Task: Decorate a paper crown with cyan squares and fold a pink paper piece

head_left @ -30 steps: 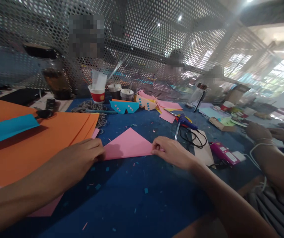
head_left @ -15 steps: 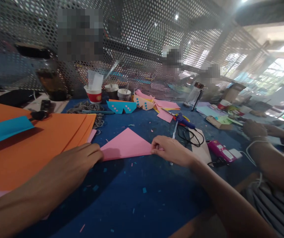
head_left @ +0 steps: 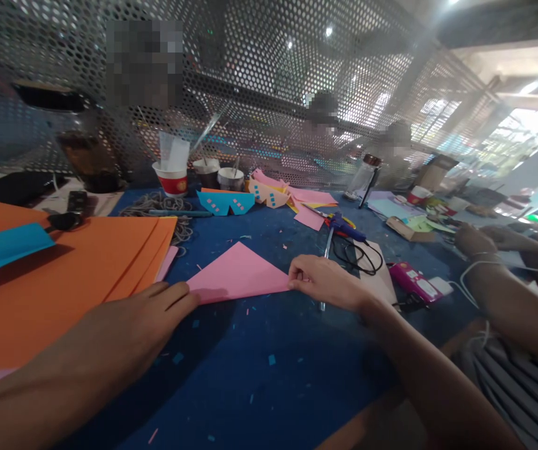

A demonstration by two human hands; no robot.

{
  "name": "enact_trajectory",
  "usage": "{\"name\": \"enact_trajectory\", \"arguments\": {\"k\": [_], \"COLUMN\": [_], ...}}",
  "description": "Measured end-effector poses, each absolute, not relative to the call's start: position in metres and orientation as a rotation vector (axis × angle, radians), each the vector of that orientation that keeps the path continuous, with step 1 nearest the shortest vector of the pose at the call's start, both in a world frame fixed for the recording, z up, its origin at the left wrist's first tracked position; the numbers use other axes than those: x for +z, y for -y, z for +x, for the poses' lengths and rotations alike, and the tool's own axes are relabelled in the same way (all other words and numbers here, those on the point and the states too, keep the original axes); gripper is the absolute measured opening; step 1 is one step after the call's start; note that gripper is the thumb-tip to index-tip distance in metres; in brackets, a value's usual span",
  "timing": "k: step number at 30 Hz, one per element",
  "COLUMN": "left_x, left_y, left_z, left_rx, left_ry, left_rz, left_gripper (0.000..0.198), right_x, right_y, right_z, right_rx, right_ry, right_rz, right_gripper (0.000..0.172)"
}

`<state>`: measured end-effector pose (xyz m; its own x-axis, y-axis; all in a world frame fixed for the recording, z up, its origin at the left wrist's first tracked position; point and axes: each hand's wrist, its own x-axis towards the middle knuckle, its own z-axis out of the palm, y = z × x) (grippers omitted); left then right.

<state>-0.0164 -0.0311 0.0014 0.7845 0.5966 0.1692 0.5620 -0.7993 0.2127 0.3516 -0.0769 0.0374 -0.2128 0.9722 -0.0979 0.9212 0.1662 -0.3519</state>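
Observation:
A pink sheet of paper (head_left: 237,276), folded into a wide triangle, lies on the blue tabletop (head_left: 250,406) with its point facing away from me and its fold near me. My left hand (head_left: 159,312) holds the left corner, fingers together and pressed down over it. At the right corner my right hand (head_left: 323,280) has its thumb and curled fingers closed on the tip. Just beyond the right hand lies a blue glue gun (head_left: 348,229), and a metal rod (head_left: 328,242) runs under that hand.
Orange sheets (head_left: 76,275) and a folded blue strip (head_left: 9,248) lie left. Behind stand paper cups (head_left: 172,181), blue paper glasses (head_left: 226,202) and peach ones (head_left: 268,194). A magenta box with cables (head_left: 414,281) is right, near another person's arm (head_left: 508,281). Paper scraps dot the table.
My left fingers have slid slightly rightward over the paper's left corner. The right hand stays at its corner, its fingers more curled. The whole view has shifted a little.

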Motion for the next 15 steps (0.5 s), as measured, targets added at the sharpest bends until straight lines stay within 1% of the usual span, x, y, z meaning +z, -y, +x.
{"name": "enact_trajectory", "arguments": {"k": [2, 4, 9, 11, 15], "left_x": [0.001, -0.001, -0.003, -0.003, -0.005], "left_y": [0.034, 0.036, 0.045, 0.051, 0.059], "left_z": [-0.014, -0.012, -0.006, -0.003, 0.0], "left_rx": [0.272, 0.221, 0.184, 0.189, 0.26], "left_ry": [-0.908, -0.918, -0.968, -1.0, -0.991], "left_rz": [2.955, 3.058, 3.05, 3.027, 3.056], "left_gripper": [0.064, 0.068, 0.048, 0.045, 0.047], "right_x": [0.036, 0.036, 0.039, 0.04, 0.041], "right_y": [0.077, 0.077, 0.076, 0.076, 0.075], "right_z": [0.352, 0.352, 0.351, 0.351, 0.352], "right_rx": [0.499, 0.495, 0.553, 0.579, 0.585], "right_ry": [2.282, 2.282, 2.265, 2.271, 2.276], "right_rz": [-1.875, -1.877, -1.912, -1.919, -1.928], "right_gripper": [0.006, 0.006, 0.005, 0.006, 0.006]}}
